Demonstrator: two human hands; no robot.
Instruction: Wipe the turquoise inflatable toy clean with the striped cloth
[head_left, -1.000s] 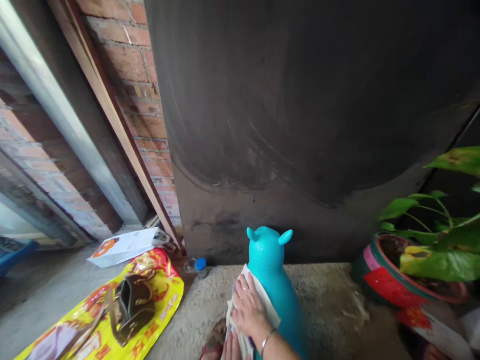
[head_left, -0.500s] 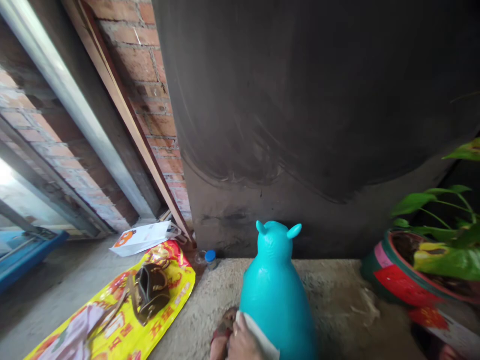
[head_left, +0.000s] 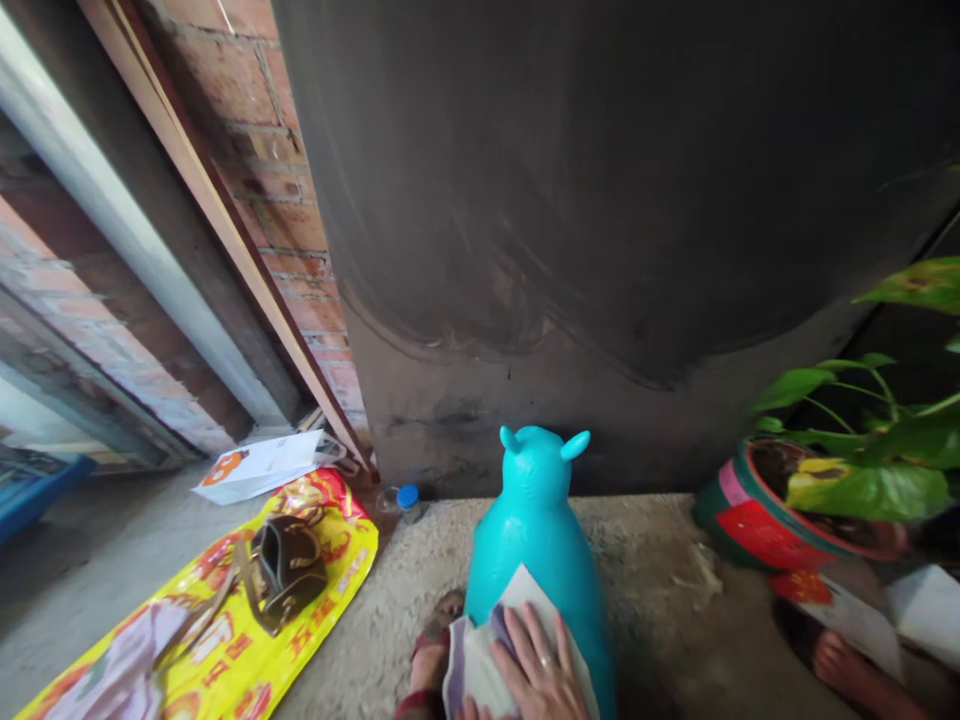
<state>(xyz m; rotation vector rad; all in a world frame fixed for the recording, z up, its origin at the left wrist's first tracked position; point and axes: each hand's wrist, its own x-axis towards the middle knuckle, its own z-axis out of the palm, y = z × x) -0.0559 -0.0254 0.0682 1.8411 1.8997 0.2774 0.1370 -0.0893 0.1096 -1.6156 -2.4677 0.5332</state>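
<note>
fingers (head_left: 534,640) spread flat on a white cloth (head_left: 480,665) against the teal toy (head_left: 536,530); red pot (head_left: 739,525) holds a plant (head_left: 862,480).

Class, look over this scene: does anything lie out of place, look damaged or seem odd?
A few things. A brown bag lies tipped over on a yellow printed sheet spread on the floor. A small blue-capped jar lies on its side by the wall. One plant leaf shows brown blotches. The hand presses a cloth on the turquoise toy.
</note>
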